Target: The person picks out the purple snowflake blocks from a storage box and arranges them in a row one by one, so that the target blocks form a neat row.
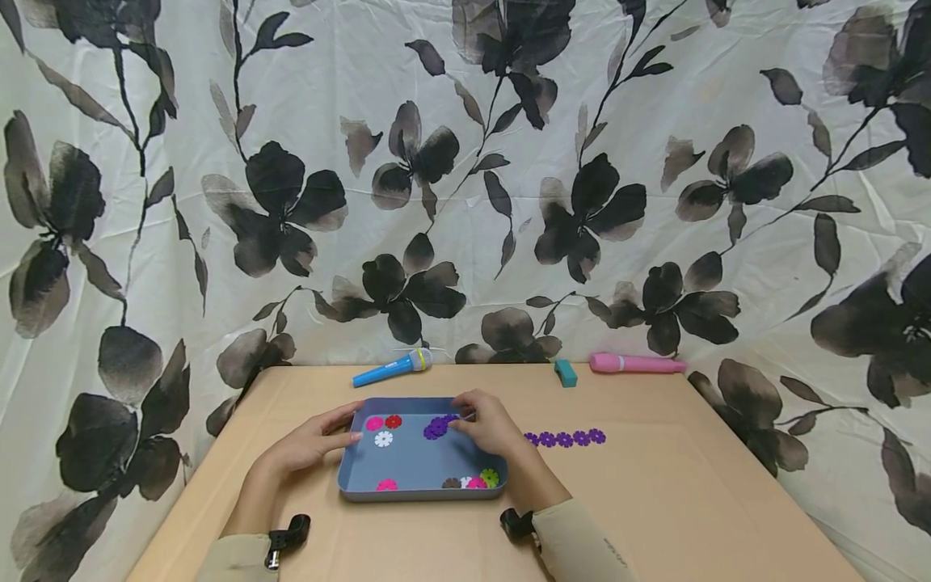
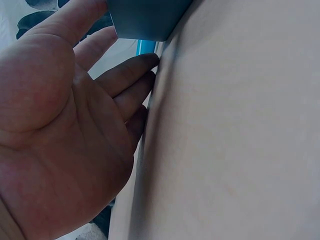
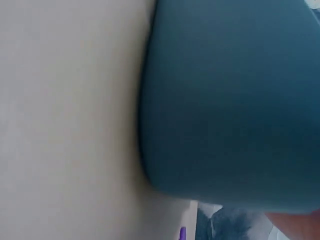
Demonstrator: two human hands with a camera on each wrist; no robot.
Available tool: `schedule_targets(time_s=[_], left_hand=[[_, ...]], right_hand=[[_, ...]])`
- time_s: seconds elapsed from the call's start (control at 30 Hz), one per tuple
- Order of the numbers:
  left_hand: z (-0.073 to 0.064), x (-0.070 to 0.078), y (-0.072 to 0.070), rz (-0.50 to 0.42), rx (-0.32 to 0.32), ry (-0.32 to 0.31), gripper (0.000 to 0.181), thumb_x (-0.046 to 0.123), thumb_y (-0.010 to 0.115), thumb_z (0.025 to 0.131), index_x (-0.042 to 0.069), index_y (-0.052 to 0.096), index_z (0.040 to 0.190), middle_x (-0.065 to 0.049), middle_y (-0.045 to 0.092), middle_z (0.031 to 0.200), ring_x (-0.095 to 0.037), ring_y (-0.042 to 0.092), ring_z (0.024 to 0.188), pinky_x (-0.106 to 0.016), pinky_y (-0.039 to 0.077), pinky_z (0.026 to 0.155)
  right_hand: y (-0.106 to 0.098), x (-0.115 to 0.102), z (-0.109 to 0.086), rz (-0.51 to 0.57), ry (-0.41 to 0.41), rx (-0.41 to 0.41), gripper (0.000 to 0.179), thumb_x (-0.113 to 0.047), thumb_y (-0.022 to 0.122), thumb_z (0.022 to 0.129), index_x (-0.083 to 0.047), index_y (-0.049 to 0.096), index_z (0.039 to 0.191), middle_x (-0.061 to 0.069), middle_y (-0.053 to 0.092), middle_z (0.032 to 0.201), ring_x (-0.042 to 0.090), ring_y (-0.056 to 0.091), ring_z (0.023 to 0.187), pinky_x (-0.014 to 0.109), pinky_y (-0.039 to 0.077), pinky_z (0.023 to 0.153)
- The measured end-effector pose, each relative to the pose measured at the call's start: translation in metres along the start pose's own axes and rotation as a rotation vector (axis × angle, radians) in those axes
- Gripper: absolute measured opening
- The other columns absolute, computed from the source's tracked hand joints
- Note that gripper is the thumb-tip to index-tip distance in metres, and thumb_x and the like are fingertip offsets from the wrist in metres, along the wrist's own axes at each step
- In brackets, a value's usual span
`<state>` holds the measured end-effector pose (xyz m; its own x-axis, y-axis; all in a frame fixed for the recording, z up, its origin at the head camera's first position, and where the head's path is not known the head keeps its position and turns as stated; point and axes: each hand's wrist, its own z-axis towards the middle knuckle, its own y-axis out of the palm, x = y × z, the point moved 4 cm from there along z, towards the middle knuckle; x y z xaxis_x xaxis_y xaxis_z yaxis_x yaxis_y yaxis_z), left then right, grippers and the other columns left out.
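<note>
A shallow grey-blue tray point(image 1: 407, 465) sits on the table with small flower-shaped pieces inside. At its left rim, my left hand point(image 1: 309, 443) grips the tray between thumb and index finger; the remaining fingers are below the tray corner in the left wrist view. My right hand point(image 1: 486, 422) reaches over the right rim, thumb and index finger bent at a cluster of purple flower pieces point(image 1: 436, 428). Whether a piece is pinched there cannot be made out. Right of the tray lies a row of purple flower pieces point(image 1: 565, 439), partly behind the right forearm.
Pink point(image 1: 374, 423), red point(image 1: 393, 421) and white point(image 1: 383, 439) flower pieces lie at the tray's upper left, green point(image 1: 489, 478) and others along its near side. At the table's back are a blue toy microphone point(image 1: 385, 371), a teal block point(image 1: 565, 373) and a pink wand-like object point(image 1: 638, 364).
</note>
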<state>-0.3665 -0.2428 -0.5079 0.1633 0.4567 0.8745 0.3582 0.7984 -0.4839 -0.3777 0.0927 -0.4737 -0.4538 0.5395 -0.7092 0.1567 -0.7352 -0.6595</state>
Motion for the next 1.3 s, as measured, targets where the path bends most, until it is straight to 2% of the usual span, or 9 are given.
schedule_targets(time_s=[0.17,0.4,0.63,0.77,1.03,1.3], left_hand=[[0.000,0.000,0.000,0.013,0.003,0.001,0.073,0.035,0.069,0.101,0.013,0.036,0.163,-0.019,0.035,0.167,-0.044,0.028,0.156,-0.062,0.025,0.125],[0.000,-0.002,0.000,0.028,0.009,-0.001,0.072,0.035,0.069,0.101,0.015,0.037,0.162,-0.019,0.036,0.167,-0.044,0.030,0.156,-0.063,0.026,0.124],[0.001,-0.001,0.001,0.010,0.006,0.009,0.071,0.033,0.069,0.102,0.014,0.037,0.162,-0.019,0.035,0.167,-0.044,0.029,0.156,-0.062,0.025,0.125],[0.001,-0.001,0.000,0.014,0.007,0.011,0.072,0.033,0.068,0.102,0.013,0.036,0.162,-0.019,0.035,0.167,-0.044,0.029,0.156,-0.062,0.025,0.125],[0.000,0.000,0.000,0.009,0.009,0.007,0.075,0.036,0.069,0.101,0.011,0.035,0.163,-0.020,0.035,0.167,-0.045,0.029,0.156,-0.062,0.025,0.125],[0.001,0.000,0.000,0.010,0.010,-0.005,0.074,0.036,0.069,0.101,0.013,0.035,0.163,-0.020,0.035,0.167,-0.044,0.028,0.156,-0.062,0.025,0.125]], right_hand=[[0.007,-0.002,-0.001,-0.029,0.014,-0.029,0.037,-0.014,0.077,0.095,0.002,0.068,0.128,0.020,0.068,0.122,0.032,0.069,0.108,0.048,0.060,0.093],[0.023,-0.001,0.001,-0.079,0.045,-0.077,0.037,-0.019,0.076,0.097,-0.006,0.069,0.130,0.012,0.069,0.118,0.023,0.063,0.098,0.035,0.057,0.083],[0.031,0.000,0.001,-0.176,0.030,-0.098,0.034,-0.022,0.075,0.098,-0.011,0.071,0.130,0.005,0.070,0.128,0.020,0.060,0.110,0.041,0.054,0.096],[0.032,0.000,0.002,-0.202,0.017,-0.107,0.033,-0.023,0.074,0.098,-0.013,0.072,0.130,0.003,0.072,0.129,0.021,0.060,0.114,0.044,0.053,0.100],[0.032,-0.002,0.001,-0.239,-0.012,-0.096,0.015,-0.021,0.077,0.096,-0.017,0.080,0.110,-0.003,0.073,0.113,0.015,0.061,0.106,0.038,0.052,0.095],[0.032,-0.004,-0.001,-0.280,-0.044,-0.079,0.008,-0.018,0.079,0.094,-0.016,0.082,0.101,-0.004,0.073,0.105,0.015,0.063,0.102,0.038,0.053,0.094]])
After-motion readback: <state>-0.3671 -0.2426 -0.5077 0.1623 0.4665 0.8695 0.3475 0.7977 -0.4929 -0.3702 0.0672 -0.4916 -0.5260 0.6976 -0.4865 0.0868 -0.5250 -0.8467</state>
